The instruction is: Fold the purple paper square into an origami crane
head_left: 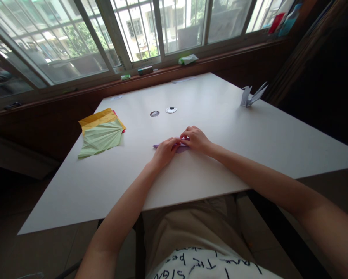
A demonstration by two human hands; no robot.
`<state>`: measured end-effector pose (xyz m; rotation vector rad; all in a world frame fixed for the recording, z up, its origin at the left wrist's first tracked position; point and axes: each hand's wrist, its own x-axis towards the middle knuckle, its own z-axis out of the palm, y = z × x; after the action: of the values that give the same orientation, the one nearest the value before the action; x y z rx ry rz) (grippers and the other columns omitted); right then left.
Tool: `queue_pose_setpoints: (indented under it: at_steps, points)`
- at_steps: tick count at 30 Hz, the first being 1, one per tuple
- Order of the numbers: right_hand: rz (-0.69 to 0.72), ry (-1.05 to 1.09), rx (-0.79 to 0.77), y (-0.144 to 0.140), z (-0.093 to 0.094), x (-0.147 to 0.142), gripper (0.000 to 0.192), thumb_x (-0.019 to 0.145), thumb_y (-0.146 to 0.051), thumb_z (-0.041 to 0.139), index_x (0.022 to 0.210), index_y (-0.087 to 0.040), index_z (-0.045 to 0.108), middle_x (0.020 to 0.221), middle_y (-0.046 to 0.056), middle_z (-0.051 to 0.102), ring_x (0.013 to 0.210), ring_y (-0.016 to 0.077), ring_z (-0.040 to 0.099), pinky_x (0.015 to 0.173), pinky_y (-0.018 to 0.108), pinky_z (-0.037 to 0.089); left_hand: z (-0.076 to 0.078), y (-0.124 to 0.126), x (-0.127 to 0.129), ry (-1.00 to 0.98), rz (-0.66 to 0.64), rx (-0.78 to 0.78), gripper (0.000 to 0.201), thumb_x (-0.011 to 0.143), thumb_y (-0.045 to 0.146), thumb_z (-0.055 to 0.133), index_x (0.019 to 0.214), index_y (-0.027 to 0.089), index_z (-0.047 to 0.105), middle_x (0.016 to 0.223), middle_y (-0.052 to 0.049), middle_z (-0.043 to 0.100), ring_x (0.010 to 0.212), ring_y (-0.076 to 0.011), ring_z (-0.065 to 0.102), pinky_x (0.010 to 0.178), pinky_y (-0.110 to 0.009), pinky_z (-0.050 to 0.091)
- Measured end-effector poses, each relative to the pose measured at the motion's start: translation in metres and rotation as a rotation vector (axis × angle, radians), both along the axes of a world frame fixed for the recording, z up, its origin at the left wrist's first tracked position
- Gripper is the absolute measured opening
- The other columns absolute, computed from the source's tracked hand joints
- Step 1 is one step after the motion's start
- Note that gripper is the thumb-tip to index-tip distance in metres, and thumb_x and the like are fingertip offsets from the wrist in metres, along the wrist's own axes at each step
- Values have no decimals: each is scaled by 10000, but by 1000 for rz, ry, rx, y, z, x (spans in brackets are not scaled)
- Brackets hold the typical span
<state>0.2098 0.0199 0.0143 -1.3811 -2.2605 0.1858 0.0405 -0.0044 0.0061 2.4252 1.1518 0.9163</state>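
Note:
A folded piece of purple paper lies on the white table in front of me, under both hands. My left hand grips it from the left, and a thin pointed end sticks out past that hand. From the right, my right hand pinches the paper with curled fingers close to the left fingertips. Much of the paper is hidden beneath the fingers, so its full shape does not show.
To the left lie a creased green sheet and yellow paper, with a bit of red beneath. Two round discs, one silvery and one white with a dark spot, sit beyond my hands. A folded paper bird stands at the right edge.

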Motion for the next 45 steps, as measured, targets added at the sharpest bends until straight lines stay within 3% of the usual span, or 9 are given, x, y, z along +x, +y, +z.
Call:
queue_pose_setpoints:
  at_steps: [13,19,24,31,36,41,45]
  points:
    - [28,26,37,1,-2,0,119,752,-168,582,778,-170,697,811,72,603,799,192,498,772,305,390,-1,0,-1,144,115,80,188,851,243,448,905,199,623,882,-46,625,891,-175,532,836,-321,441]
    - [46,83,68,-1,-1,-3,130,733,-106,557,749,-168,671,811,65,621,797,188,515,767,295,402,0,0,-1,152,166,116,140,826,245,494,838,196,625,1110,-72,561,1037,-201,487,893,-343,419]
    - [98,128,97,-3,-1,-4,145,726,-79,525,713,-164,641,755,51,627,764,176,524,731,275,403,1,-1,-1,196,206,51,159,856,272,443,863,209,589,905,-42,629,875,-183,550,790,-311,432]
    - [179,144,120,-3,-4,-4,131,781,-160,500,773,-169,631,757,48,626,746,170,514,710,277,399,1,-2,-2,140,275,9,245,848,215,443,1079,237,523,893,-38,643,836,-180,573,731,-290,423]
    - [148,190,189,-3,-3,-4,141,778,-144,486,838,-175,610,832,61,619,813,194,508,759,314,411,0,0,-3,155,287,40,168,843,226,441,898,225,600,891,-53,635,864,-190,557,744,-293,419]
    - [11,315,317,-4,4,-2,185,780,-149,485,946,-197,550,1002,88,555,964,237,485,852,401,387,4,1,-4,-81,478,91,151,838,197,418,882,213,561,849,-45,619,814,-170,556,723,-280,419]
    - [26,381,324,-8,8,-1,107,805,-199,485,906,-200,521,950,80,537,913,218,500,825,387,408,11,1,-3,-440,498,0,119,837,233,425,880,205,533,812,-16,612,756,-125,569,685,-236,432]
